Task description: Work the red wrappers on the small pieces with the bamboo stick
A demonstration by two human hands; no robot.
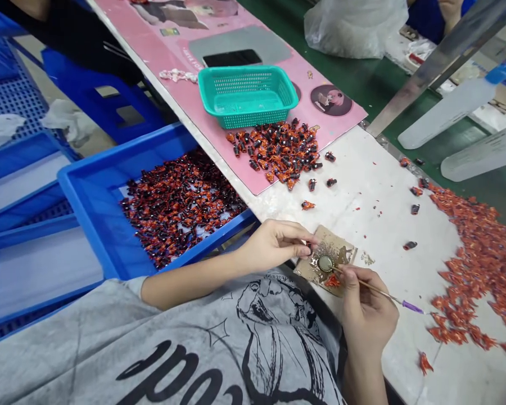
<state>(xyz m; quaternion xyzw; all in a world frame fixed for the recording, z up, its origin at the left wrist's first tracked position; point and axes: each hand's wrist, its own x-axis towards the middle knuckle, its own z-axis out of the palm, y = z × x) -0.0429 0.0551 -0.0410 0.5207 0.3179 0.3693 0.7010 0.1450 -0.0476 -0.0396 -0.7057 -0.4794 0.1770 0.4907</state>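
Observation:
My left hand (278,243) pinches a small dark piece (309,246) between thumb and fingertips, over the edge of a stained cardboard square (346,253). Set on the cardboard is a small round dish (325,263) of greyish liquid, with wet smears around it and a red-orange piece (332,280) beside it. My right hand (369,304) is closed around a thin brush (379,291) with a purple end. The brush's tip reaches the dish's rim. Both hands are near the table's front edge.
Red-orange pieces (480,253) are heaped at the right. Black-and-orange pieces (284,149) lie beside a green basket (248,101) on a pink mat (244,163). A blue tray (88,208) of similar pieces stands left. Behind are a phone (233,58) and a metal post (421,79).

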